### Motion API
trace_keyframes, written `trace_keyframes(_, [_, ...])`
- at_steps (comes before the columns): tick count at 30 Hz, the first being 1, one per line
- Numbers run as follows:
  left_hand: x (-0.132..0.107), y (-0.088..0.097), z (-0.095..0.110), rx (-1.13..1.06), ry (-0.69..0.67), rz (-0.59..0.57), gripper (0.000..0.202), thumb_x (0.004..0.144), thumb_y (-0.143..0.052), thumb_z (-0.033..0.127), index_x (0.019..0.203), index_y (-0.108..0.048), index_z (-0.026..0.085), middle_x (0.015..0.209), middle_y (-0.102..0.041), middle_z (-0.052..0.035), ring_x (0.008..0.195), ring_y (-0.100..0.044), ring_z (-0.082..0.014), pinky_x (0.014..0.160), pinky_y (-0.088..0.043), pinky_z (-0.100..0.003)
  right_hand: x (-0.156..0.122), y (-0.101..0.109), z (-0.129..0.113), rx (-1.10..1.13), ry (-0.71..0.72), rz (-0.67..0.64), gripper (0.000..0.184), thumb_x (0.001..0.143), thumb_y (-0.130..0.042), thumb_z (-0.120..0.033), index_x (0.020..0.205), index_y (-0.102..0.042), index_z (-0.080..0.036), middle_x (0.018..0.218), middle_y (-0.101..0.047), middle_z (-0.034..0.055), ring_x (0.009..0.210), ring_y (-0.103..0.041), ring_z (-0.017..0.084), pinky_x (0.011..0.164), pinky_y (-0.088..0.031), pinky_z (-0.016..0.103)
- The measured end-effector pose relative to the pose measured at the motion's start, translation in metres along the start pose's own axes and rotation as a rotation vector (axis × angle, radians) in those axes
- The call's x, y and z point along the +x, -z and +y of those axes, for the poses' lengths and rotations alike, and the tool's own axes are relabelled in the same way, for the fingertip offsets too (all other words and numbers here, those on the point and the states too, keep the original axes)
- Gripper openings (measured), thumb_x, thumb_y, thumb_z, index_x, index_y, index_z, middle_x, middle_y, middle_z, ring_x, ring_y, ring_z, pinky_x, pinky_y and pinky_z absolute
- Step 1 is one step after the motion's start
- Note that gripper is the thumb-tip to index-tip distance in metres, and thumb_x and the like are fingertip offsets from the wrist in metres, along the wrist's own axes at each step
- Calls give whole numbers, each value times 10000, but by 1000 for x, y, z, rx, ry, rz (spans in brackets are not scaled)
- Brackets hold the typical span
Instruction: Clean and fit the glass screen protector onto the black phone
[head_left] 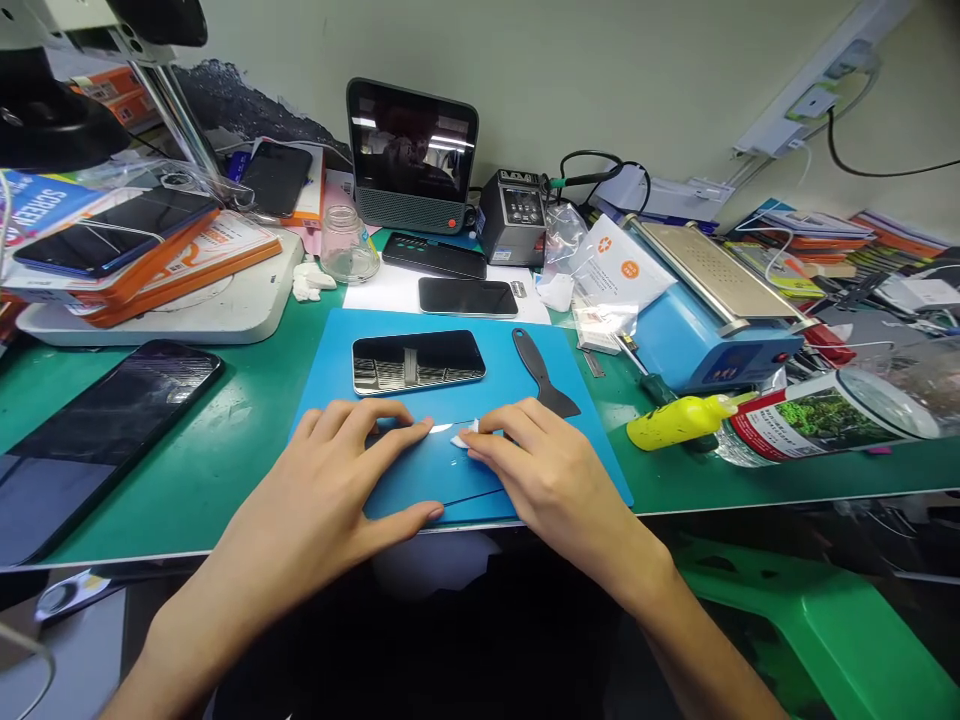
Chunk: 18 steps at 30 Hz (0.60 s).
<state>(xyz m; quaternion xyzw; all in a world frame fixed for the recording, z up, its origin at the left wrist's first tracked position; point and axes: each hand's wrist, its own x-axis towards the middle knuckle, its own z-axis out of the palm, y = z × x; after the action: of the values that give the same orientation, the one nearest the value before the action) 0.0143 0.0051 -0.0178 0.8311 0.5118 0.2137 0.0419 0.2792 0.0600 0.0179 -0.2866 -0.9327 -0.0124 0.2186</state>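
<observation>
Both my hands rest on a blue work mat at the table's front edge. My left hand lies flat, fingers spread, pressing down a clear film sheet that is hard to make out against the mat. My right hand pinches a small white tab at the sheet's top edge. A black phone lies face up on the mat just beyond my fingers. A black plastic scraper lies to its right.
A large dark tablet lies at left on the green table. Two more phones lie behind the mat. A yellow glue bottle, a tipped jar and a blue heating machine stand right. A green stool is below.
</observation>
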Motion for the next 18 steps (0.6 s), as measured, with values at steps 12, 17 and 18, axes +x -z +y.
trace_keyframes(12, [-1, 1, 3, 11, -3, -3, 615, 1034, -736, 567, 1544, -551, 277, 1484, -612, -107, 1310, -566, -367, 1095, -447, -578, -27, 25, -12, 105, -18, -36, 239, 1120, -576, -106, 1216, -781, -181, 1078, -799, 63, 946, -685, 198, 807, -588, 351])
trace_keyframes(17, [-3, 2, 3, 33, -6, 20, 786, 967, -772, 682, 1592, -526, 274, 1423, -593, -131, 1273, -560, -392, 1048, -479, -583, 1, 8, -6, 70, -185, 142, 163, 1108, -665, -188, 1188, -807, -184, 1070, -781, 71, 967, -666, 196, 851, -592, 350])
trace_keyframes(18, [-3, 2, 2, 39, -16, 20, 793, 974, -768, 674, 1606, -516, 268, 1397, -599, -130, 1257, -566, -387, 1041, -483, -580, 6, 3, -6, 56, -181, 142, 164, 1111, -661, -193, 1180, -810, -180, 1066, -781, 72, 968, -664, 200, 845, -590, 353])
